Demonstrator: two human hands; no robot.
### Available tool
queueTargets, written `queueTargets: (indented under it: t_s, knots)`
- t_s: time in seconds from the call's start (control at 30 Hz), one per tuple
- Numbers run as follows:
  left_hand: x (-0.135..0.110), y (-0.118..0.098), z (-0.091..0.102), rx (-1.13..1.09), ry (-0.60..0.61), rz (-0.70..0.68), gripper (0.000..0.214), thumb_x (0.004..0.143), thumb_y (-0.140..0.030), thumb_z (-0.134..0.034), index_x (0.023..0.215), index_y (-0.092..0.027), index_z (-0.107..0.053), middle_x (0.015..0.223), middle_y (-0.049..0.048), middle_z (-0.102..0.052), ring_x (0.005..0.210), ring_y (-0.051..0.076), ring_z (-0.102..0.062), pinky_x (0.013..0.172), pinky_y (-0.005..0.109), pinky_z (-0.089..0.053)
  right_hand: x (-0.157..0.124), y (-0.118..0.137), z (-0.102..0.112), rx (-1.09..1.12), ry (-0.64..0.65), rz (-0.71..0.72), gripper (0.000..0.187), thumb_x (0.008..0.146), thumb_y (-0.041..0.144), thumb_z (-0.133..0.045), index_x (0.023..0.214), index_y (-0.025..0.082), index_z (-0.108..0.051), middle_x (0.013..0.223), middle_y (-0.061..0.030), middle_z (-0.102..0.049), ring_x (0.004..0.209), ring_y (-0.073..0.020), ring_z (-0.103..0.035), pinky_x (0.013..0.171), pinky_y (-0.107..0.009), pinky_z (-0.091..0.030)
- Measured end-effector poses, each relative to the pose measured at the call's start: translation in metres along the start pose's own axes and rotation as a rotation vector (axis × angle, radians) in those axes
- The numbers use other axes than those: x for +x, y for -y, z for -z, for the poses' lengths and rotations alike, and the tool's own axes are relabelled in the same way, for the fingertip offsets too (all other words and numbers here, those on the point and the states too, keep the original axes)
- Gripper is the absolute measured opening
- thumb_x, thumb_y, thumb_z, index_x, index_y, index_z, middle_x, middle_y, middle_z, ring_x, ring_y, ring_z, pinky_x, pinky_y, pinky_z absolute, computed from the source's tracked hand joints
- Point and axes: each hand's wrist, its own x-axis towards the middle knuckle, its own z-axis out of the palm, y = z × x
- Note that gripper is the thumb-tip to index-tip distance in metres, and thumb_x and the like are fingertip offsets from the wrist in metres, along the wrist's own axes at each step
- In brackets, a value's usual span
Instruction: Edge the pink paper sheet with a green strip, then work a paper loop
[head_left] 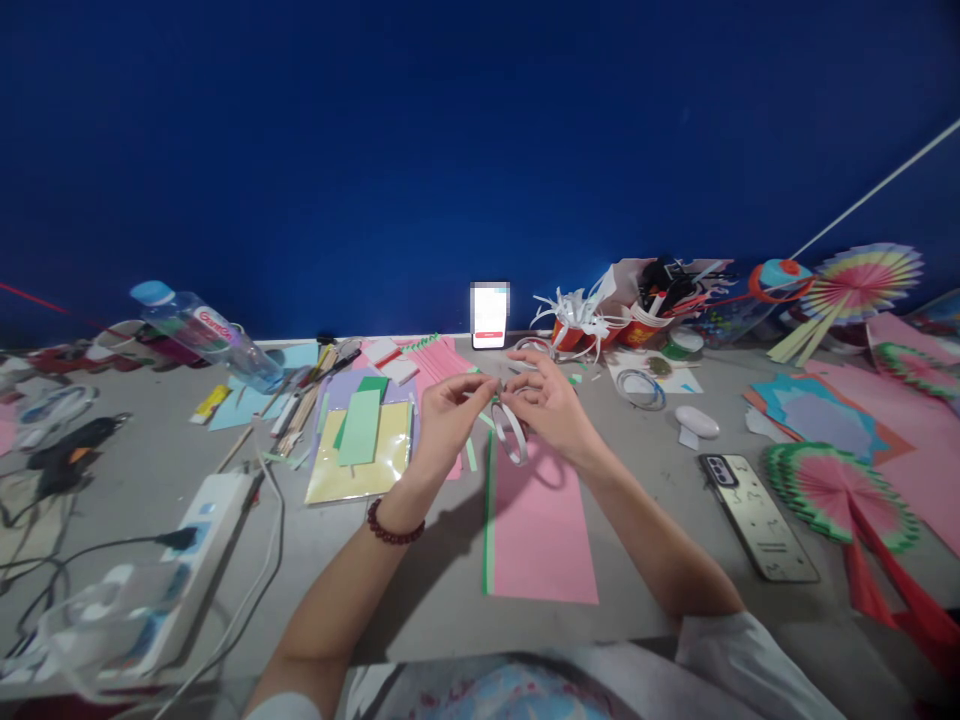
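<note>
Both hands meet above the pink paper, around a thin white roll of tape [520,452] that hangs below the fingertips. My left hand [454,408] is closed in a pinch at the roll's upper edge. My right hand [546,402] has thumb and index finger closed on the same edge, its other fingers raised. Whether a loose tape end lies between the fingertips is too small to tell. Under the hands, a pink paper sheet [541,530] with a green strip [489,520] along its left edge lies flat on the grey table [427,590].
Left stand a power strip [199,560] with cables, a tilted plastic bottle [217,335] and packs of coloured paper [360,480]. A lit phone [490,318] leans on the blue wall. Right are cups of tools [645,325], another phone [761,520] and paper fans [836,490].
</note>
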Motion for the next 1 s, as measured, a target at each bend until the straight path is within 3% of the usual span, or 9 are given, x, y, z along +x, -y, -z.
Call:
queueTargets:
  t_s: [0.77,1.0]
  knots:
    - [-0.0007,0.0035,0.0008,-0.035,0.017,0.009,0.021,0.070,-0.038,-0.076,0.077,-0.018,-0.076,0.077,0.0049,-0.073,0.073,0.016,-0.066,0.070,0.027,-0.052,0.0003,-0.0013,0.0027,-0.047,-0.027,0.016,0.046,0.076,0.025,-0.068,0.118,0.027,-0.049,0.079,0.0033,-0.057,0.057,-0.0096,-0.056,0.045,-0.020,-0.045]
    - [-0.0002,0.0032,0.0005,0.074,0.031,-0.074,0.013,0.067,-0.029,-0.079,0.075,-0.019,-0.076,0.079,0.0045,-0.073,0.075,0.016,-0.065,0.071,0.026,-0.050,-0.0007,0.0026,-0.0006,-0.020,-0.017,0.025,0.046,0.076,0.022,-0.067,0.118,0.026,-0.048,0.077,0.0041,-0.056,0.052,-0.0083,-0.053,0.041,-0.020,-0.046]
